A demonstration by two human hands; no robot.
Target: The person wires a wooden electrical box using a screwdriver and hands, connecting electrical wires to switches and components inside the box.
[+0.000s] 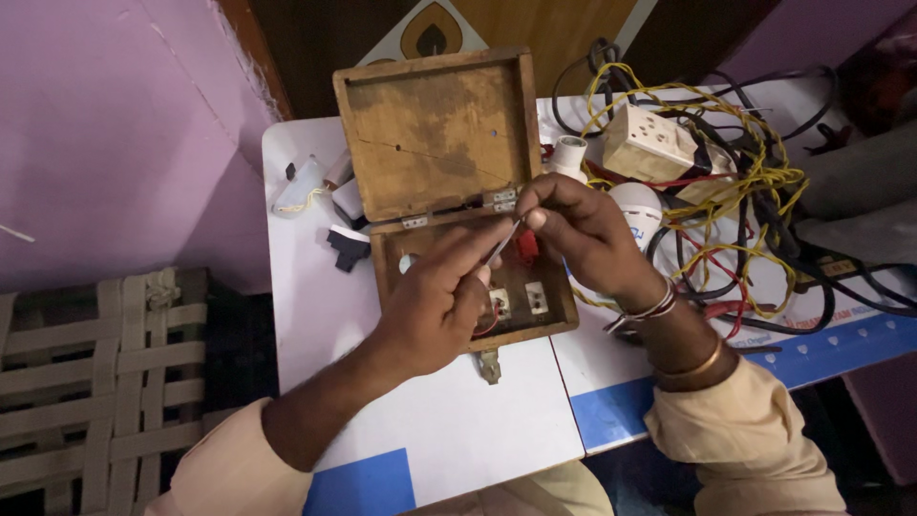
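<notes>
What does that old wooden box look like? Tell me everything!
The shallow brown wooden box lies open on the white table, its stained, scratched lid flipped back flat on small metal hinges. The lower half holds white switch parts, a red piece and red wire. A metal latch hangs off its front edge. The left hand and right hand work above it, pinching a thin metal tool.

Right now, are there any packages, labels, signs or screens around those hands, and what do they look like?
No screens or signs.
Printed board: lies on the table under the tangle of wires, right of the right hand; white with a blue edge strip and small print too blurred to tell.
Clear packet: left of the open wooden box, far from the left hand; small, transparent, with a yellowish wire inside.
</notes>
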